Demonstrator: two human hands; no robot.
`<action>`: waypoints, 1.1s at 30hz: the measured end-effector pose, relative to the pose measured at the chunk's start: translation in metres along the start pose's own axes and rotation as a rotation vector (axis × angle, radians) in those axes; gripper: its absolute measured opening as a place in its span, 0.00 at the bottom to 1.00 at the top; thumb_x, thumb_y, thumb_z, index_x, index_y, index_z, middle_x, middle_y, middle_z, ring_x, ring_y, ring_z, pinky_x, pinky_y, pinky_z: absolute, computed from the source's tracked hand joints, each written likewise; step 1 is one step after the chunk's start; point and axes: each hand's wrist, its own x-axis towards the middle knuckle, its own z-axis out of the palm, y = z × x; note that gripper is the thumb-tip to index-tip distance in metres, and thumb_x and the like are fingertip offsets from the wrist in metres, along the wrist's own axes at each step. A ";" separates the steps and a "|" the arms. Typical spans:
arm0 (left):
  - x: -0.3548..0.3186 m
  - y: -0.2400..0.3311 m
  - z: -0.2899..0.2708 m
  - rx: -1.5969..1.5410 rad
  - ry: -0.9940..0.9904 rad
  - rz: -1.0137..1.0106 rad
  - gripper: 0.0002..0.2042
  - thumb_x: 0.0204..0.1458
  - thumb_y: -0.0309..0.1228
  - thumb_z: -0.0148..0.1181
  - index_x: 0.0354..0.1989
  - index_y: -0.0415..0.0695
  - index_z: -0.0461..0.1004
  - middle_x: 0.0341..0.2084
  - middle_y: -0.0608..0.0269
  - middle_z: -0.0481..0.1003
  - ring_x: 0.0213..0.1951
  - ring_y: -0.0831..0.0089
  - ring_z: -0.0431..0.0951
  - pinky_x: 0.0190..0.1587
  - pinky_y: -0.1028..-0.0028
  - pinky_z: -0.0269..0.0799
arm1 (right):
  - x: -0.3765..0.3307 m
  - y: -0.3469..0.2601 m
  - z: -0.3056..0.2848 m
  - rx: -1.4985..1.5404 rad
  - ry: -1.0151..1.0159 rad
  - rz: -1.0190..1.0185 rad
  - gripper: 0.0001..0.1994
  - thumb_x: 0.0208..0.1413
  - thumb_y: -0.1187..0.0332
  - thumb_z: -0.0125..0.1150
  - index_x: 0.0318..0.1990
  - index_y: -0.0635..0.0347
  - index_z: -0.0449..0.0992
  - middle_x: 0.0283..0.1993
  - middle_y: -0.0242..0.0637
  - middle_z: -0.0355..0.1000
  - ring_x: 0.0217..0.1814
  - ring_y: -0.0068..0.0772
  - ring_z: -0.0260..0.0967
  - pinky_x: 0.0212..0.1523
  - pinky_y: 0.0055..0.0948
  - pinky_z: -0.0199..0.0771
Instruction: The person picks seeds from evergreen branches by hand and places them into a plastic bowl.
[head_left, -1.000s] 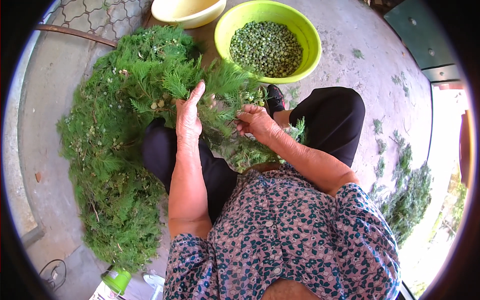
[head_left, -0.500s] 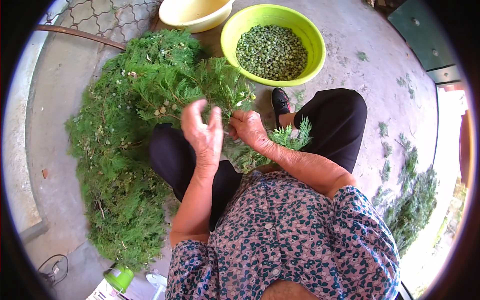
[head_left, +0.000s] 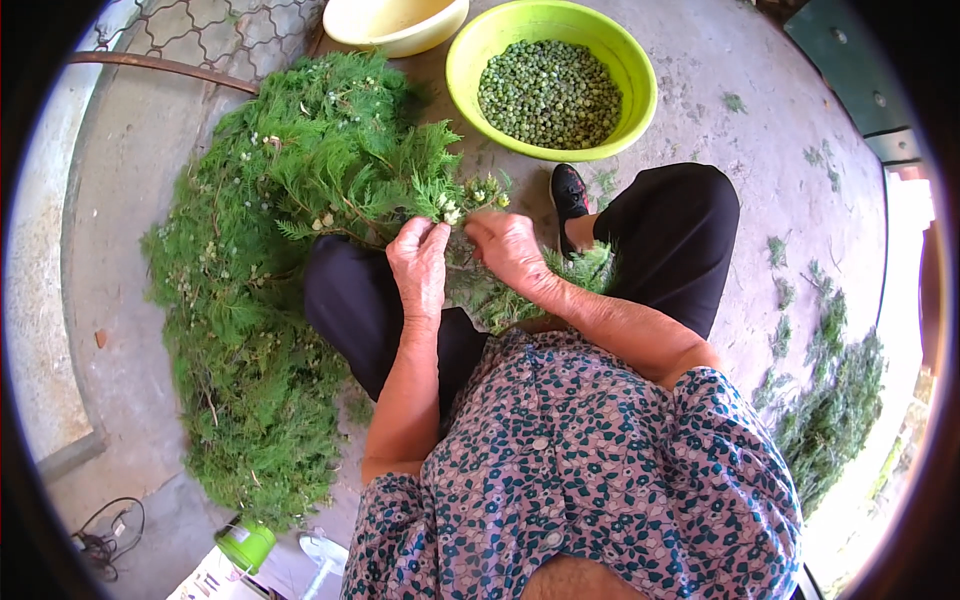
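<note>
My left hand [head_left: 418, 265] is closed, thumb and fingers pinched on an evergreen branch [head_left: 400, 185] with feathery green leaves. At the branch tip, just beyond my fingertips, sits a cluster of pale green cones [head_left: 450, 210]. Close beside it on the right is my right hand [head_left: 508, 252], its fingers drawn together and a little blurred at the tips. Whatever those fingers hold is too small or hidden to make out. Beyond my hands stands a lime-green basin [head_left: 640, 100] with many small round green cones [head_left: 550, 95] in it.
A large heap of evergreen branches [head_left: 250, 390] lies to my left. A cream basin [head_left: 400, 42] stands beside the green one. Cut sprigs [head_left: 830, 400] are scattered on the concrete floor at right. A small green bucket [head_left: 246, 544] and a cable [head_left: 125, 530] are at lower left.
My left hand has gone from spread fingers to a pinch at the branch tip. My right hand has shifted slightly right. The cone cluster now shows between my hands.
</note>
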 end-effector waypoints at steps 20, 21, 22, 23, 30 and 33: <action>-0.003 -0.013 0.000 -0.263 -0.107 -0.208 0.04 0.43 0.20 0.52 0.18 0.37 0.68 0.16 0.73 0.65 0.20 0.85 0.62 0.24 0.83 0.57 | 0.011 -0.007 -0.024 0.710 -0.318 0.418 0.06 0.47 0.75 0.58 0.31 0.67 0.70 0.23 0.34 0.69 0.21 0.22 0.65 0.22 0.20 0.69; -0.003 -0.013 -0.001 -0.313 -0.103 -0.233 0.04 0.43 0.20 0.52 0.18 0.38 0.68 0.16 0.72 0.66 0.20 0.85 0.62 0.24 0.83 0.57 | 0.012 -0.006 -0.025 0.752 -0.336 0.426 0.06 0.47 0.74 0.58 0.31 0.67 0.70 0.23 0.34 0.69 0.22 0.22 0.66 0.23 0.20 0.69; -0.002 -0.013 -0.002 -0.362 -0.099 -0.258 0.04 0.43 0.20 0.52 0.18 0.38 0.68 0.16 0.71 0.66 0.20 0.84 0.63 0.24 0.83 0.57 | 0.012 -0.006 -0.026 0.794 -0.354 0.433 0.06 0.47 0.74 0.58 0.31 0.67 0.70 0.23 0.34 0.69 0.22 0.22 0.66 0.23 0.20 0.69; -0.002 -0.010 -0.003 -0.410 -0.096 -0.281 0.05 0.43 0.20 0.53 0.18 0.39 0.68 0.17 0.71 0.67 0.20 0.83 0.64 0.24 0.82 0.58 | 0.012 -0.006 -0.027 0.837 -0.372 0.439 0.06 0.47 0.74 0.59 0.31 0.67 0.70 0.24 0.34 0.69 0.23 0.23 0.66 0.23 0.20 0.69; -0.002 0.001 0.001 -0.414 -0.076 -0.290 0.03 0.45 0.22 0.54 0.22 0.39 0.70 0.18 0.69 0.69 0.20 0.81 0.66 0.24 0.81 0.60 | 0.017 -0.001 -0.031 0.739 -0.309 0.278 0.14 0.47 0.73 0.58 0.42 0.61 0.66 0.30 0.30 0.66 0.26 0.19 0.64 0.25 0.18 0.63; -0.003 0.000 0.003 -0.382 -0.110 -0.258 0.03 0.45 0.23 0.54 0.23 0.39 0.71 0.18 0.70 0.69 0.20 0.82 0.66 0.24 0.81 0.60 | 0.019 -0.011 -0.024 0.595 -0.296 0.180 0.15 0.46 0.75 0.59 0.43 0.61 0.67 0.27 0.27 0.64 0.23 0.16 0.59 0.22 0.17 0.60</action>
